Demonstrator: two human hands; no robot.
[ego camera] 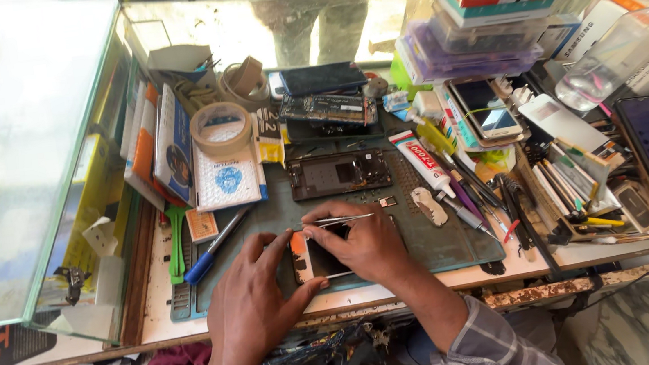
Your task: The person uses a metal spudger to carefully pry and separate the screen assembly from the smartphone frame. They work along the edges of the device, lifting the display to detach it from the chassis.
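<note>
From my feed, both hands pin a slim rectangular phone (313, 258) flat on the grey-green rubbery mat (448, 246) at the table's near edge. Left hand (252, 294) fingers press its orange side; right hand (365, 243) pinches thin metal tweezers (341, 219), I think. Opened phone frame (338, 174) lies beyond.

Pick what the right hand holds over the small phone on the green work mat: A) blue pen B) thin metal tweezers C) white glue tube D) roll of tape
B: the right hand pinches thin metal tweezers above the small phone, which the left hand steadies on the green work mat.
</note>
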